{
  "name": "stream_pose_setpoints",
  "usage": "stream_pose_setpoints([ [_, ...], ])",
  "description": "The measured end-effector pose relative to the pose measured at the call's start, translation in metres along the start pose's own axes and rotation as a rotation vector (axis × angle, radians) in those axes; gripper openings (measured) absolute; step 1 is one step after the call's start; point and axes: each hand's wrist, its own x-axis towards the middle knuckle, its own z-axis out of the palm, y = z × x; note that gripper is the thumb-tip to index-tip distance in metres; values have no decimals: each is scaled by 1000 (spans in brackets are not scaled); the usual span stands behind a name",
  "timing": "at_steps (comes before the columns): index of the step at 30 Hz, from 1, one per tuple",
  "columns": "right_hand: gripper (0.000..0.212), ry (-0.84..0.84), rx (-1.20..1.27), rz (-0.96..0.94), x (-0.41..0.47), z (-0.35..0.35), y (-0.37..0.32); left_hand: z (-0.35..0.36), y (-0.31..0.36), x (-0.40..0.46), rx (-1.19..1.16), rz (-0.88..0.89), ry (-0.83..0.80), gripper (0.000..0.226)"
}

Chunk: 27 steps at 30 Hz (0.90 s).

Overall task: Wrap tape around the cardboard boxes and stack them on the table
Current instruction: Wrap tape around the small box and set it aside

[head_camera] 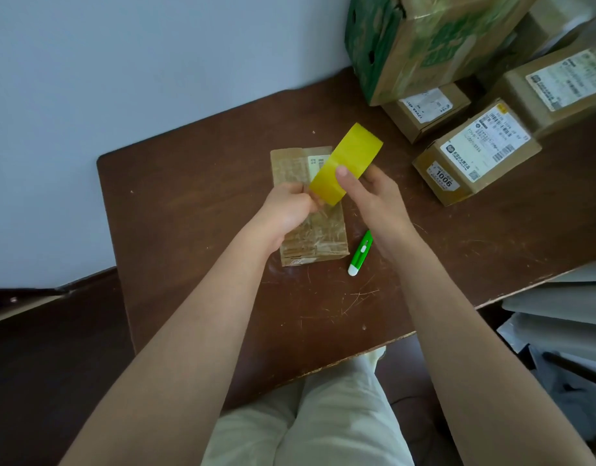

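A flat cardboard box (294,169), covered in clear tape, lies in the middle of the brown table (189,196). Above it I hold a yellow roll of tape (348,156), tilted. My right hand (373,200) grips the roll, thumb on its outer face. My left hand (289,210) pinches the roll's lower left edge, where the tape end seems to be; the fingertips hide it. Both hands hover over the box and cover its middle.
A green and white box cutter (359,253) lies right of the flat box. Several labelled cardboard boxes (474,153) stand at the back right, with a large green-printed carton (420,42) on top of one. A wall runs behind the table. Grey sheets (558,307) lie off the right edge.
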Motion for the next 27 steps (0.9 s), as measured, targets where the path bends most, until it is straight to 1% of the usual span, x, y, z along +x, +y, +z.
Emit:
stream_pose_setpoints([
  [2,34,24,224,58,11,5,-8,3,8,-4,33,48,14,21],
  [4,32,45,380,40,9,-1,-8,4,17,-10,39,103,-5,25],
  [5,35,34,442,18,4,-7,-6,5,21,-13,42,134,-30,26],
  [6,44,12,484,0,-3,-14,-3,7,24,-16,50,166,-63,24],
  [7,59,-5,513,-10,-12,-21,1,11,27,-21,66,189,-96,20],
  [9,88,33,533,0,-31,-35,11,28,27,-26,110,205,-135,16],
  [10,97,87,531,22,-39,-42,16,39,23,-27,127,194,-147,17],
  [12,103,190,487,50,-56,-55,25,64,13,-27,130,135,-184,18],
  [14,99,261,359,44,-70,-70,34,86,0,-27,103,53,-241,16],
  [15,91,291,265,32,-74,-78,40,97,-6,-25,73,15,-277,17],
  [18,54,376,-14,-8,-79,-103,63,125,-15,-23,0,-101,-329,23],
  [19,48,394,-72,-14,-79,-110,72,135,-18,-20,-8,-125,-320,24],
  [21,44,430,-190,-23,-73,-120,93,153,-23,-16,-2,-145,-263,21],
  [22,43,452,-261,-25,-70,-122,104,161,-25,-14,-21,-144,-225,11],
  [23,42,478,-337,-17,-67,-123,114,167,-27,-12,-45,-150,-184,9],
  [24,43,507,-410,-6,-65,-122,124,174,-29,-9,-70,-183,-137,29],
  [25,44,529,-461,1,-63,-121,131,179,-31,-7,-78,-214,-96,41],
  [26,44,537,-500,-3,-63,-119,136,182,-33,-4,-57,-212,-57,42],
  [27,45,529,-539,-21,-63,-117,139,185,-36,0,-11,-209,-35,38],
])
